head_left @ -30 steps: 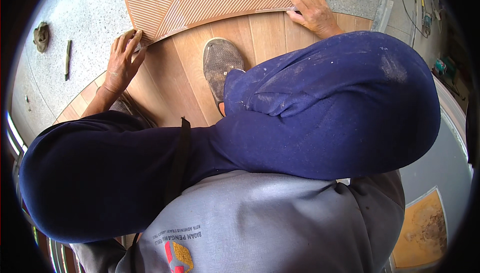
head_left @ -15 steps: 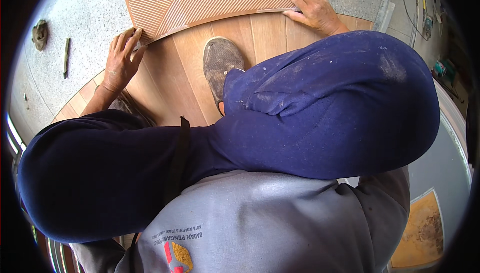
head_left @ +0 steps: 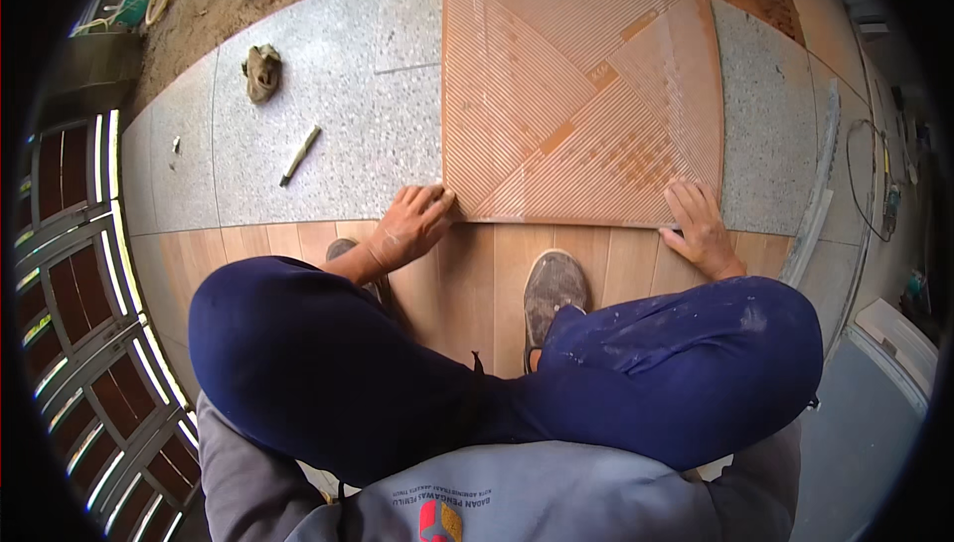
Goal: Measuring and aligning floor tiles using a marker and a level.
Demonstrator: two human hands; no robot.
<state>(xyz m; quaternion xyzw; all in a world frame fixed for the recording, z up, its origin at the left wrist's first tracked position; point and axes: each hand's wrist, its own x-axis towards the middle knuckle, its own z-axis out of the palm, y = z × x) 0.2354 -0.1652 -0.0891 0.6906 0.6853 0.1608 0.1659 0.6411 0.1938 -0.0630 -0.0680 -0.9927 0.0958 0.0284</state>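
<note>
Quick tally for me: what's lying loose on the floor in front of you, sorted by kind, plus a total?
Ribbed brown tile, with left hand and right hand at its near corners: 1
Crumpled glove or rag: 1
Thin stick-like tool: 1
Total: 3

The large square terracotta tile [head_left: 581,85] bears ridged diagonal stripes, the floor slabs [head_left: 338,115] are speckled grey, the planks [head_left: 477,264] wood-grain tan, the trousers [head_left: 328,353] navy.

Left shoe [head_left: 346,249] mostly hidden behind the knee [head_left: 298,343].
</note>
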